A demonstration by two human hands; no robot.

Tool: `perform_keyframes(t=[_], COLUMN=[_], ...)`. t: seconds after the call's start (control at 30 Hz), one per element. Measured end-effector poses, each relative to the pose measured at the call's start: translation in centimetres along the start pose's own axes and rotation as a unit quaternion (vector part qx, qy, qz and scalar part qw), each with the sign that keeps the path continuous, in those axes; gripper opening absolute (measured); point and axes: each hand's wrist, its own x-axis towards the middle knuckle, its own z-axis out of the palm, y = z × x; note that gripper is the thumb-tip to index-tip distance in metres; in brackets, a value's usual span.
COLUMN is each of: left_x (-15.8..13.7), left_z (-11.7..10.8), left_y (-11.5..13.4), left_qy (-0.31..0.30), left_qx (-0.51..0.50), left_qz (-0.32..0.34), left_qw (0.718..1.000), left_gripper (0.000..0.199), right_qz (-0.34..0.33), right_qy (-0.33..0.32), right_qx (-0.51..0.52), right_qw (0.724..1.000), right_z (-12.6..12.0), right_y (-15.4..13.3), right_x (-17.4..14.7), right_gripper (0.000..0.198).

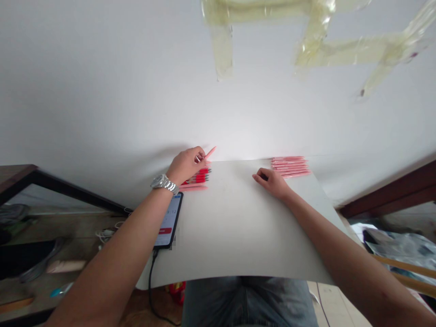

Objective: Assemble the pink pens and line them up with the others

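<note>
My left hand (188, 164), with a metal-band watch on its wrist, pinches a pink pen (210, 152) that points up and to the right near the wall. Below that hand lie several red pens with grey tips (202, 176), partly hidden by it. Alongside them, closer to me, are pink pens (195, 187). My right hand (271, 180) rests on the white table (245, 227) with its fingers curled in and nothing visible in them. Just behind and to the right of it, several pink pens (291, 166) lie side by side in a stack.
A phone (169, 222) with its screen lit lies at the table's left edge, partly under my left forearm, with a black cable (151, 277) running off the front. The white wall (238, 113) meets the table's back edge. A dark-framed shelf (34, 179) stands at left.
</note>
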Motion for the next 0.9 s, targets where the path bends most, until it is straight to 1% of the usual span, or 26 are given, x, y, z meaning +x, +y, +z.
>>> perform_keyframes(t=[0.07,0.2,0.27,0.37,0.43,0.63,0.77,0.9], left_x=[-0.3,-1.1,-1.6,-2.3,-2.7,-3.3,-3.6,-3.9], left_z=[0.7,2.6,3.7,5.3,6.4,9.2,10.6,11.7], left_y=[1.2,3.6,4.7,5.9,6.6,8.1,8.4,8.3], left_qy=[0.0,0.005,0.001,-0.022,-0.035,-0.018,0.004,0.008], left_qx=[-0.098,-0.234,-0.305,-0.398,-0.433,-0.513,-0.561,-0.59], left_qz=[-0.006,-0.013,-0.033,-0.05,-0.057,-0.088,-0.093,-0.086], left_qw=[0.995,0.972,0.952,0.916,0.899,0.854,0.823,0.803], left_gripper=[0.018,0.022,0.024,0.027,0.028,0.026,0.029,0.034], right_qz=[-0.002,-0.005,-0.003,0.002,0.006,0.004,0.001,-0.003], right_qy=[0.001,-0.001,0.0,0.002,0.0,0.001,0.003,0.01], right_qx=[0.003,0.004,0.0,-0.004,-0.004,-0.002,-0.007,-0.014], right_qw=[1.0,1.0,1.0,1.0,1.0,1.0,1.0,1.0], right_z=[0.0,0.0,0.0,-0.1,-0.1,-0.1,-0.1,0.0], right_y=[0.0,0.1,0.0,0.0,-0.1,0.0,-0.1,-0.2], right_x=[0.0,0.0,0.0,0.0,-0.1,0.0,0.0,-0.1], right_gripper=[0.042,0.041,0.041,0.041,0.041,0.039,0.038,0.039])
